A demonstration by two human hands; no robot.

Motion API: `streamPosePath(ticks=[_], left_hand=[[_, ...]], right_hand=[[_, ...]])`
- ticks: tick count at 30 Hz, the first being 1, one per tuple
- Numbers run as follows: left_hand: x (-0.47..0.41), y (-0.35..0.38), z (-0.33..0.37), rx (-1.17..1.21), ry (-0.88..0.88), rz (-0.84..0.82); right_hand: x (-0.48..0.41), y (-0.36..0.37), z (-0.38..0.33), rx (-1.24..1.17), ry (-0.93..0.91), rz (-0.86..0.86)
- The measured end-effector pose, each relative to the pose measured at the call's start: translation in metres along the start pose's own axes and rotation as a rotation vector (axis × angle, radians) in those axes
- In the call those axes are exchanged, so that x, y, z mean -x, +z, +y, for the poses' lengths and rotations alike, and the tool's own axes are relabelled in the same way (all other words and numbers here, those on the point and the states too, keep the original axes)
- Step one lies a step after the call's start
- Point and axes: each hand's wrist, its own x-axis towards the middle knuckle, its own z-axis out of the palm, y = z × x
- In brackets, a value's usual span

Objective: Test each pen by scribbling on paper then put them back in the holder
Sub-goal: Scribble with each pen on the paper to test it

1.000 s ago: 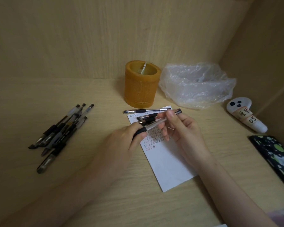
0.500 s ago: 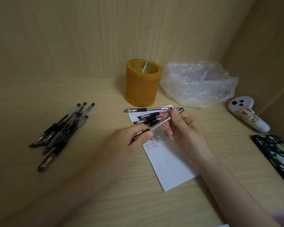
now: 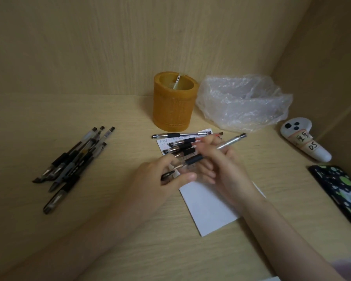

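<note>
Head view: an uncapped pen (image 3: pixel 193 160) is gripped by the right hand (image 3: pixel 225 169) over the paper (image 3: pixel 209 207), just in front of the amber holder (image 3: pixel 173 102). The left hand (image 3: pixel 160 183) pinches its black cap (image 3: pixel 167 175). More pens (image 3: pixel 73 161) lie left of the holder on the worktop (image 3: pixel 120 230).

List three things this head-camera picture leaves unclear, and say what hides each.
- Scribbles on the paper: mostly covered by the left hand, the right hand and pens; the rest too small.
- Holder contents: wall hides its inside.
- Phone: cut off by right edge.
</note>
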Motion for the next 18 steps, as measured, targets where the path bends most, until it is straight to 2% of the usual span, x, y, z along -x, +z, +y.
streamPosePath(ticks=[3,7,12,18], left_hand=[[0.001,-0.003,-0.002,-0.170,-0.017,-0.028],[0.003,-0.001,0.000,-0.260,-0.029,-0.075],[0.003,-0.001,-0.004,-0.275,-0.025,-0.049],[0.003,-0.001,-0.003,-0.325,-0.017,-0.072]], right_hand=[[0.000,-0.014,-0.010,-0.052,-0.086,0.129],[0.001,-0.018,-0.010,0.124,-0.076,0.133],[0.006,-0.009,-0.001,0.469,-0.162,0.270],[0.000,-0.007,0.009,0.625,-0.178,0.357]])
